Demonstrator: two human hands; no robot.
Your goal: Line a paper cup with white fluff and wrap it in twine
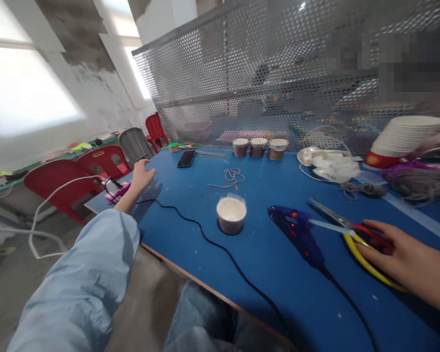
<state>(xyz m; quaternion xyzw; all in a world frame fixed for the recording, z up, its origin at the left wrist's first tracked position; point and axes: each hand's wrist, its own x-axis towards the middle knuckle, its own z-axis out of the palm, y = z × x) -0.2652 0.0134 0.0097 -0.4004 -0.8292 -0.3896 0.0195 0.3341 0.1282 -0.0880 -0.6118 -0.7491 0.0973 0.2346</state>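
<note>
Lower right of frame, right hand (399,249) curled around red-handled scissors (341,220), blue glue gun (302,234) alongside — left of centre, left hand (143,176) loosely spread, empty

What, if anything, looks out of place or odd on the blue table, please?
The frayed, wispy edging on the nearest cup sticks up past its far rim, looking untidy; behind it, a string lies in loose loops.

the scissors (346,223) are red-handled, the glue gun (311,239) and table (190,247) blue.
</note>
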